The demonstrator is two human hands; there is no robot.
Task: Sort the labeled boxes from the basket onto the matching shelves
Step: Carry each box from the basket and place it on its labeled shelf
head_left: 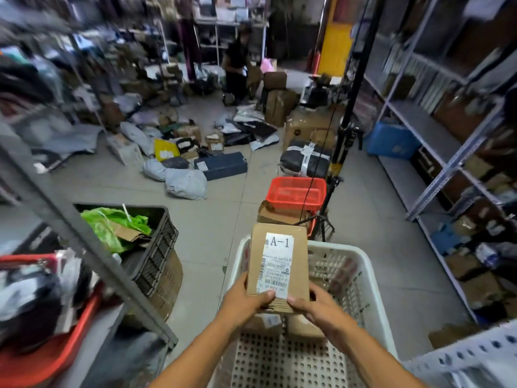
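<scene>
1. While it is held above the white basket [372, 264], the cardboard box [278, 261] is gripped at its near end, its white label reading "A-1" turned upward.
2. The box's left corner is clasped by the left hand [246, 299], fingers curled shut on it, thumb on top.
3. The right corner is clasped likewise by the right hand [319, 309].
4. More brown boxes [305, 327] are seen lying in the basket beneath the hands.
5. A red basket [296, 193] is set on the floor beyond, near a black tripod [340, 152].
6. Grey metal shelves [425, 127] with parcels are seen at right; a black crate [156, 247] stands at left.
</scene>
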